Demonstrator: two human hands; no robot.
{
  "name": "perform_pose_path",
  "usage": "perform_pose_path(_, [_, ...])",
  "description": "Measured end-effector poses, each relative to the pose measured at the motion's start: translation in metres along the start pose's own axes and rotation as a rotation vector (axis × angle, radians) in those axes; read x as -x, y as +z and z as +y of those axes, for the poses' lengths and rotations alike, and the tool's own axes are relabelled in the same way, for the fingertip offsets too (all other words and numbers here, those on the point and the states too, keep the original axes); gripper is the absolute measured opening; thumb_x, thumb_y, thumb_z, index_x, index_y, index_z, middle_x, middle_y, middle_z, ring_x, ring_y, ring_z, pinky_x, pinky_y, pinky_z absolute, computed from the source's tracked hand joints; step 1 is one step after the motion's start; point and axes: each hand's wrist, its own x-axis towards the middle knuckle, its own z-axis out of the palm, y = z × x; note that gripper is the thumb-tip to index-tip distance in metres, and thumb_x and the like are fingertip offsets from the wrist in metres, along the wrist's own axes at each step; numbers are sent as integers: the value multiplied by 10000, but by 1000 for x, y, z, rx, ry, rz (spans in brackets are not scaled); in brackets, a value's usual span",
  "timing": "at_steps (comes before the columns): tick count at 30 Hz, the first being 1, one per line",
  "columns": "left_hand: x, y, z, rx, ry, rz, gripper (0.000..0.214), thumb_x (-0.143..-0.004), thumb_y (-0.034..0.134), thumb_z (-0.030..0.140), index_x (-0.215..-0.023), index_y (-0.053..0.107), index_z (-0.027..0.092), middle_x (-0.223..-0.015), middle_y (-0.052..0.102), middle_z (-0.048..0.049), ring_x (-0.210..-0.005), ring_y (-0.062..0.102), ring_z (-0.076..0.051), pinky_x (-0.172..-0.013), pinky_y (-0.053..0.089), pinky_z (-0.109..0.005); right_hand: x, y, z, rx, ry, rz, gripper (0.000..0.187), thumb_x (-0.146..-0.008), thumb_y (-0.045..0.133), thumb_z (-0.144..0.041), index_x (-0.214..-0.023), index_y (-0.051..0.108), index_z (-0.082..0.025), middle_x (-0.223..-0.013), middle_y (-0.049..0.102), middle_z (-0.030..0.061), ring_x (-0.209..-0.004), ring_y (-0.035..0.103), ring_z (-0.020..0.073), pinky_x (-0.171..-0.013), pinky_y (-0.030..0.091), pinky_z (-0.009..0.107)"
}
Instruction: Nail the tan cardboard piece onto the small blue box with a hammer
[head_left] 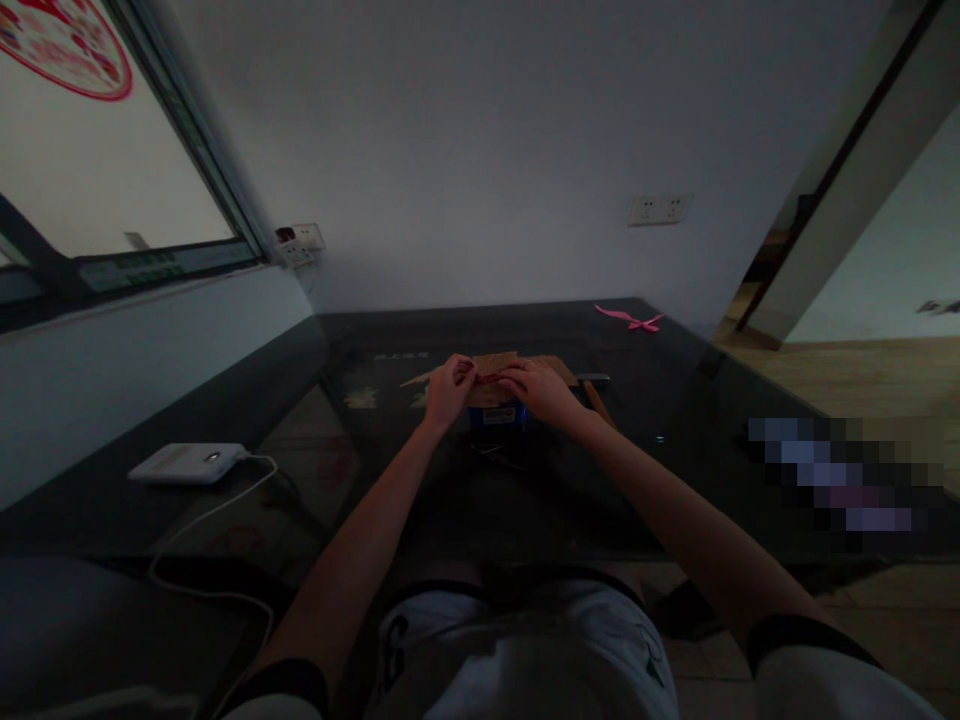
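My left hand [448, 388] and my right hand [541, 388] are both stretched out over a dark glass table [660, 470]. Their fingers are pinched on a small brown cardboard piece [495, 363], one hand at each end. Under the cardboard stands a small blue container with a white label [495, 414], partly hidden by my hands. More brown cardboard [561, 368] lies flat behind my right hand. The room is dim, so fine detail is hard to make out.
A pink ribbon [631, 319] lies at the far right of the table. A white device [187, 463] with a white cable [217, 520] sits on the left ledge. Wall sockets [660, 209] are on the back wall. A window [90, 150] is at left, a doorway [862, 250] at right.
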Motion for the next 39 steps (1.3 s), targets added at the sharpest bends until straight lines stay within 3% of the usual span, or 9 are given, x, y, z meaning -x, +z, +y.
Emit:
perform_pose_path(8, [3,-1,-2,-71,32,16,123,-834,542,286,-885,544,175,-832,648,-43,-752,663,-159,-702,532,-284,2,5,2,15,54,-36,490,-894,460,-442,-1287,511,-155,-1250,590,117,-1163,507,271,-1007,318,454])
perform_pose_path(17, [5,-2,0,-95,70,48,67,-839,528,231,-877,542,177,-835,647,-38,-788,659,-149,-754,527,-286,10,12,-12,39,161,31,452,-898,429,-471,-1216,573,-185,-1294,562,99,-1170,496,279,-1039,257,510])
perform_pose_path(25, [6,-2,-4,-88,43,38,90,-851,518,254,-895,540,179,-838,644,-42,-809,655,-154,-768,528,-289,13,18,-13,-3,165,116,429,-913,404,-464,-1198,589,-202,-1286,571,71,-1185,487,262,-1053,245,494])
perform_pose_path(33, [6,-2,-1,-41,5,40,81,-845,529,243,-888,540,175,-843,650,-48,-790,660,-153,-746,536,-289,12,21,-7,-35,165,127,464,-905,408,-475,-1230,556,-178,-1276,566,100,-1190,492,244,-1077,217,480])
perform_pose_path(39, [-7,-8,1,-58,-8,-65,81,-840,536,244,-884,554,178,-815,665,-47,-774,663,-171,-733,537,-309,8,18,-5,-29,146,77,450,-914,406,-441,-1246,538,-168,-1293,562,97,-1211,485,232,-1082,231,477])
